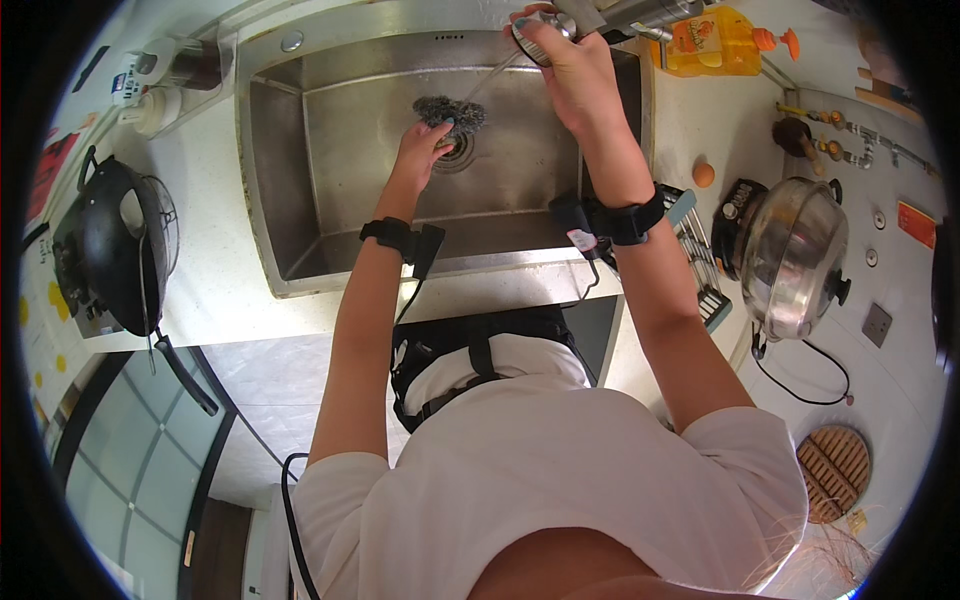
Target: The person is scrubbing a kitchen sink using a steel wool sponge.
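Observation:
My left hand (424, 148) holds a grey steel wool scourer (452, 112) just above the drain of a stainless steel sink (360, 165). At the sink's back right, my right hand (577, 71) is closed around the metal spray head of a faucet (541, 37). A thin stream of water runs from the spray head down to the scourer. Both wrists wear black straps with small devices.
A black wok (120, 240) is at the left. An orange soap bottle (709, 41), a brown egg (703, 175), a dish rack (701, 262) and a lidded steel pot (791, 259) are on the right. Bottles (187, 64) stand back left.

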